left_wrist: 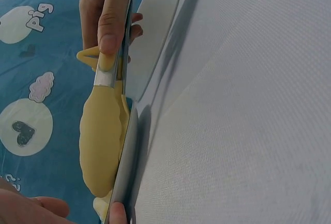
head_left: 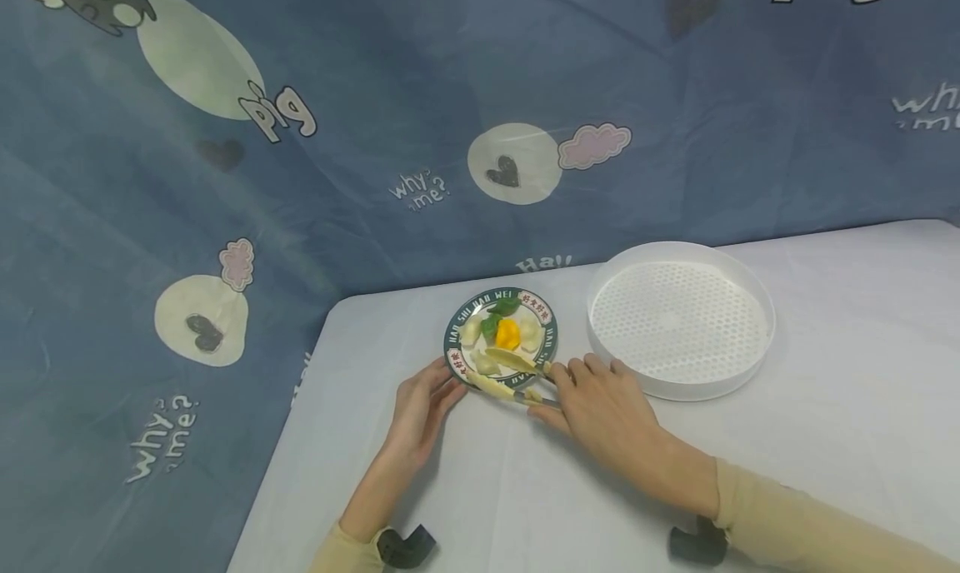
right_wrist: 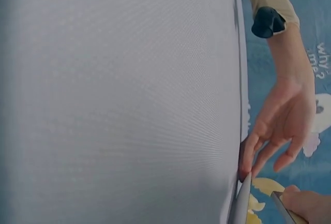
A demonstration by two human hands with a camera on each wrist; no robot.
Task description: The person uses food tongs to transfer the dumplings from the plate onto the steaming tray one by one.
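Head view: grips slim yellow-headed metal tongs, likely light, springy, best pinched mid-length, in right hand over round green-rimmed plate bearing small yellow, cream and green pieces, touching its probably stiff, slippery edge with relaxed left hand.

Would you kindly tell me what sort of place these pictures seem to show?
Probably an indoor tabletop workspace, though the wider room is out of view: there is a white table with a round perforated tray, a patterned plate and a printed blue cloth backdrop behind.
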